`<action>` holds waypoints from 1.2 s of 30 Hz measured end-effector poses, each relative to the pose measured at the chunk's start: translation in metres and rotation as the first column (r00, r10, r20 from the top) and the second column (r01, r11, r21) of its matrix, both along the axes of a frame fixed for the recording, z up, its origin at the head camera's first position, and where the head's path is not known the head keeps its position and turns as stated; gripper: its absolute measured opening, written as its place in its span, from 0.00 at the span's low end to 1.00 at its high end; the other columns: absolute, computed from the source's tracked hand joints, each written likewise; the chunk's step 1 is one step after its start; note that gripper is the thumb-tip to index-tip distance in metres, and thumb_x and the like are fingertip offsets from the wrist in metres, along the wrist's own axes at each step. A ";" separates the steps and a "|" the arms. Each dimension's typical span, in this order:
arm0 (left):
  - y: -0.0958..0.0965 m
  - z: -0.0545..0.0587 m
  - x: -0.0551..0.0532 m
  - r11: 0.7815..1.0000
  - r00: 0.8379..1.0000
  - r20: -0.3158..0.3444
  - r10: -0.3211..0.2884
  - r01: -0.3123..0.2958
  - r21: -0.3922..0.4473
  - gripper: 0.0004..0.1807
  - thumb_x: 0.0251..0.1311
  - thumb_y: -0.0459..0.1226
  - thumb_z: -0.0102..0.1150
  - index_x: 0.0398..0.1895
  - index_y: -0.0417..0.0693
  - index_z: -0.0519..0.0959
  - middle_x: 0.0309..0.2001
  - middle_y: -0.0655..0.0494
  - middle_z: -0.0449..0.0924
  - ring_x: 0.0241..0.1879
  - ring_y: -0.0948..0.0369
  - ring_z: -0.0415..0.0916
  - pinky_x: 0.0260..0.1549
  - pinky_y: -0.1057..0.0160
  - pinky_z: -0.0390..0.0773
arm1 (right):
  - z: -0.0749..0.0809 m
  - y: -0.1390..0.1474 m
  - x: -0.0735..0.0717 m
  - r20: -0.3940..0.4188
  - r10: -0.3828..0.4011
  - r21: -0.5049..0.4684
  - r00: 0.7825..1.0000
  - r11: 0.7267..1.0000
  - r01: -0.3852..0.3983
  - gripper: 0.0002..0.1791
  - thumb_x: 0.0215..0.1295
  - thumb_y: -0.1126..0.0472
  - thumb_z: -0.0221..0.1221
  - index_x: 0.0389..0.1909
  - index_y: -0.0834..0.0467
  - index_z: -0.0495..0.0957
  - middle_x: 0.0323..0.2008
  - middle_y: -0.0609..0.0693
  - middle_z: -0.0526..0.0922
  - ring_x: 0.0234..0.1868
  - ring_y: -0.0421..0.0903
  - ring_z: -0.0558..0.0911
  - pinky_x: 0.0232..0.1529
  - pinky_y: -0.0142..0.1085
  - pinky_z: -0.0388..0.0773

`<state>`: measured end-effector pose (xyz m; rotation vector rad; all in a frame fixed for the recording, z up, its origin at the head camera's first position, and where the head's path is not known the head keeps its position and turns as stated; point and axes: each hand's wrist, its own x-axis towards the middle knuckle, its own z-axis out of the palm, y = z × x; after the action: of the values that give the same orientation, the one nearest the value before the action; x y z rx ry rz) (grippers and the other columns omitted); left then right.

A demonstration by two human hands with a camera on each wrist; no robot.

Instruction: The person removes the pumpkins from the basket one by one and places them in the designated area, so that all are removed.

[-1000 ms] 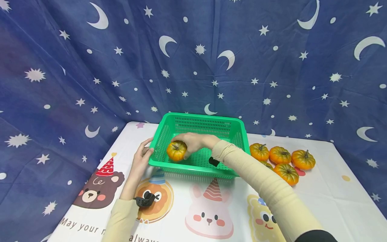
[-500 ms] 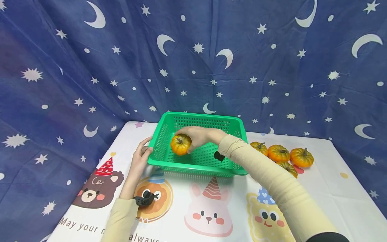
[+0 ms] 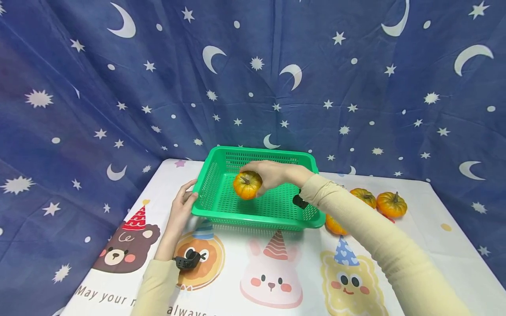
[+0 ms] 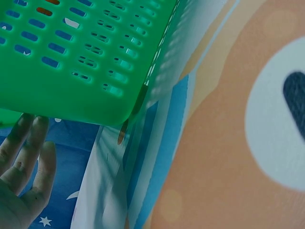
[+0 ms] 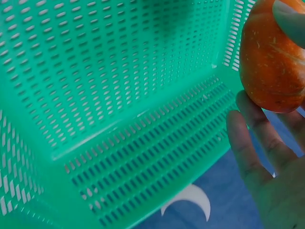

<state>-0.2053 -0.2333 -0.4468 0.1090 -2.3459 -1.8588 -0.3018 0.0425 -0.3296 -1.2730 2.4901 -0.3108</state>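
Observation:
A small orange-and-green pumpkin (image 3: 247, 186) is in my right hand (image 3: 272, 174), inside the green plastic basket (image 3: 258, 218). Thumb and fingers curve around the pumpkin's side, and the stem points up. From the right wrist view the pumpkin (image 5: 269, 62) shows its orange underside, apart from the slotted basket (image 5: 114, 105). No other pumpkin is visible in the basket. At the basket's left end, my left hand (image 3: 182, 204) touches the rim. The left wrist view has the fingers of this left hand (image 4: 28, 167) fairly straight, with their tips against the basket edge (image 4: 66, 102).
Right of the basket, several pumpkins lie on the table, among them one at the far right (image 3: 392, 205) and one by the basket corner (image 3: 335, 225); my right sleeve (image 3: 367, 228) partly covers the group. A blue star-and-moon curtain (image 3: 245, 74) hangs behind the printed white tablecloth (image 3: 431, 245).
My right hand has carried the pumpkin rightward and somewhat up from the basket's left end. The right forearm shifted right too, covering different pumpkins. My left hand stays at the rim.

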 end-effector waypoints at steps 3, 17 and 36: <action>0.001 0.000 0.001 1.000 1.000 0.012 0.003 -0.002 -0.013 0.24 0.72 0.42 0.44 0.71 0.61 0.62 0.55 0.38 0.75 0.41 0.72 0.74 0.47 0.72 0.69 | 0.004 0.010 0.004 -0.010 -0.007 -0.009 1.000 1.000 0.007 0.44 0.47 0.57 0.72 0.68 0.52 0.65 0.61 0.49 0.73 0.58 0.49 0.72 0.57 0.44 0.73; 0.001 -0.002 0.002 1.000 1.000 0.009 0.013 -0.013 -0.022 0.24 0.72 0.42 0.44 0.71 0.58 0.63 0.49 0.45 0.78 0.38 0.72 0.77 0.45 0.73 0.71 | 0.009 0.058 0.020 -0.042 -0.066 0.002 0.997 0.998 0.066 0.45 0.47 0.56 0.73 0.68 0.53 0.65 0.60 0.52 0.73 0.57 0.51 0.74 0.59 0.49 0.71; 0.004 0.002 0.001 1.000 1.000 0.008 0.019 -0.019 -0.005 0.24 0.72 0.39 0.45 0.70 0.58 0.63 0.48 0.45 0.78 0.35 0.72 0.77 0.42 0.74 0.72 | 0.014 0.113 0.035 -0.057 -0.145 -0.033 0.988 0.989 0.144 0.45 0.44 0.57 0.73 0.67 0.53 0.66 0.60 0.53 0.73 0.55 0.52 0.74 0.55 0.48 0.74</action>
<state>-0.2042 -0.2288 -0.4446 0.1380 -2.3468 -1.8468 -0.2668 0.1553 -0.3155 -1.1303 2.6440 -0.3494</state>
